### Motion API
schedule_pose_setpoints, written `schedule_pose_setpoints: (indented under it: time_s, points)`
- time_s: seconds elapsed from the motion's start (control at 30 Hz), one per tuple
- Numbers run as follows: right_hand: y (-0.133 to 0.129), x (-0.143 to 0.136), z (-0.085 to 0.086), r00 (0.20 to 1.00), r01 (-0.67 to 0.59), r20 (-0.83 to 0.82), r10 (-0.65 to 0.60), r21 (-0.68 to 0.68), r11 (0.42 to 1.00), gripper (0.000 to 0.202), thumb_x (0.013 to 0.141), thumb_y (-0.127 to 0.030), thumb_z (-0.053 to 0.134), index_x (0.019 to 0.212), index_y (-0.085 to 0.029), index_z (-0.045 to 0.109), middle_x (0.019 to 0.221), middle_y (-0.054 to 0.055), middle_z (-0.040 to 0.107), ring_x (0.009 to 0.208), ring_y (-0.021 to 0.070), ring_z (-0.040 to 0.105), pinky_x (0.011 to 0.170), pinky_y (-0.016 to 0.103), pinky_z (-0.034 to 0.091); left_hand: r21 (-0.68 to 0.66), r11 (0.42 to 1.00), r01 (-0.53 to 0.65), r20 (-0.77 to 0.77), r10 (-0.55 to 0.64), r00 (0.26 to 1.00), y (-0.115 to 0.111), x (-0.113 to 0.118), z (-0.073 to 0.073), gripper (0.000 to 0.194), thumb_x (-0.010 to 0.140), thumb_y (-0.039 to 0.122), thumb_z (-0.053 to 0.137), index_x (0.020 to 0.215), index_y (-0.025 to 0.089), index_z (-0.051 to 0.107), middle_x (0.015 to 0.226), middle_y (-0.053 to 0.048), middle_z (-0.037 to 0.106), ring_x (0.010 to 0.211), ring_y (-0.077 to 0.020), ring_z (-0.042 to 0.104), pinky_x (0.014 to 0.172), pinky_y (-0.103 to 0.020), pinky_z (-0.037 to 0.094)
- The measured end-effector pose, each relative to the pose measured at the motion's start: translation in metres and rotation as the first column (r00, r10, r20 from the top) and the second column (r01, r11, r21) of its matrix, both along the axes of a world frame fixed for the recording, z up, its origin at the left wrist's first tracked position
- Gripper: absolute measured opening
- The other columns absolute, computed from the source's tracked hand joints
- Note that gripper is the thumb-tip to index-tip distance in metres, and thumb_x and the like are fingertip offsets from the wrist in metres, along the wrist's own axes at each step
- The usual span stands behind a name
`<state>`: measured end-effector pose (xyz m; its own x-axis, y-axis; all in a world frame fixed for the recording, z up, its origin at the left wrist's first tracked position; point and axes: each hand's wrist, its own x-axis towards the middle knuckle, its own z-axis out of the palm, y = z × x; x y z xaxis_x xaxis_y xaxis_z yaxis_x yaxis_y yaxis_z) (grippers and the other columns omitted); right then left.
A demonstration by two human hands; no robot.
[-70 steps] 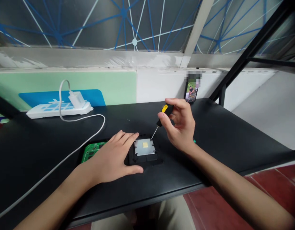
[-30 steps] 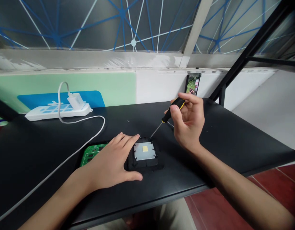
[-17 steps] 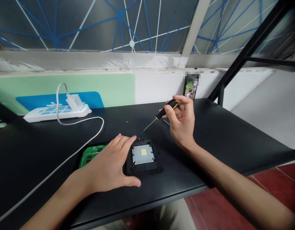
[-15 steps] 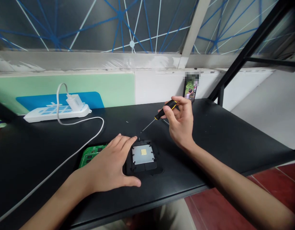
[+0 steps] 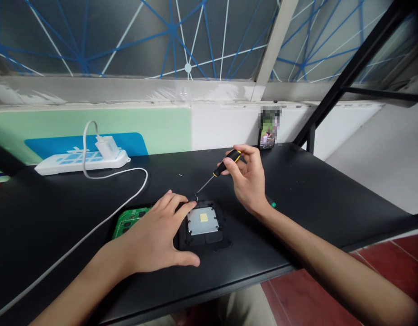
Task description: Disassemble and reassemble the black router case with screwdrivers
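My right hand [image 5: 248,179] grips a black and yellow screwdriver [image 5: 227,164] by its handle, its thin shaft slanting down to the left. The tip is close to a small screw [image 5: 197,198] at the upper edge of a black plastic housing [image 5: 225,233]. A metal plate [image 5: 195,222] with a pale yellow pad [image 5: 204,218] sits in the housing. My left hand [image 5: 158,233] is spread at the housing's left side, index fingertip near its upper left corner and thumb stretched out below. Partly under this hand lies a green circuit board [image 5: 127,222].
A white power strip [image 5: 82,162] with a plugged-in charger [image 5: 107,147] stands at the back left, its white cable [image 5: 103,220] curving across the black table [image 5: 270,253]. A phone [image 5: 266,136] leans on the wall. Another tool's green end [image 5: 273,204] shows behind my right forearm.
My right hand has moved left and slightly down, bringing the screwdriver tip closer to the housing's upper edge. My left index finger has shifted slightly downward.
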<state>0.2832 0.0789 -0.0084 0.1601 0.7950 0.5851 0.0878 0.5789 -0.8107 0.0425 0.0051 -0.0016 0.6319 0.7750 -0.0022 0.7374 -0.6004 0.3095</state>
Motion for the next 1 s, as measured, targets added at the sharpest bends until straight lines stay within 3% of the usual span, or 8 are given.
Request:
schedule_pose_setpoints:
  time_s: [0.43,0.7,1.0]
  points:
    - [0.003,-0.002,0.002,0.998,-0.011,-0.069,0.008,-0.046,0.999,0.034,0.083,-0.032,0.071,0.106,-0.028,0.047,0.103,0.000,0.058,0.074,0.0127,0.073,0.071,0.031,0.063,-0.042,0.999,-0.016,-0.034,0.015,0.999,0.000,0.000,0.001,0.100,0.071,0.077,0.071,0.150,0.021,0.045,0.150,-0.015,0.044,0.147,-0.0490,0.025,0.116,-0.068,0.028]
    - [0.012,0.004,-0.007,0.998,0.042,0.049,-0.037,-0.106,0.993,0.034,0.083,-0.034,0.072,0.107,-0.026,0.049,0.096,-0.001,0.060,0.075,0.0133,0.069,0.074,0.034,0.058,-0.044,0.999,-0.022,-0.027,0.021,0.999,0.000,-0.001,-0.001,0.101,0.070,0.079,0.070,0.150,0.023,0.045,0.150,-0.014,0.044,0.148,-0.0490,0.024,0.118,-0.067,0.027]
    - [0.008,0.008,-0.005,0.988,0.058,0.144,-0.051,-0.042,0.997,0.034,0.085,-0.036,0.072,0.110,-0.027,0.051,0.102,0.001,0.064,0.076,0.0150,0.069,0.077,0.037,0.059,-0.024,1.000,-0.006,-0.005,0.005,1.000,0.000,-0.001,-0.001,0.098,0.071,0.080,0.069,0.147,0.023,0.048,0.148,-0.014,0.046,0.146,-0.0497,0.027,0.117,-0.068,0.027]
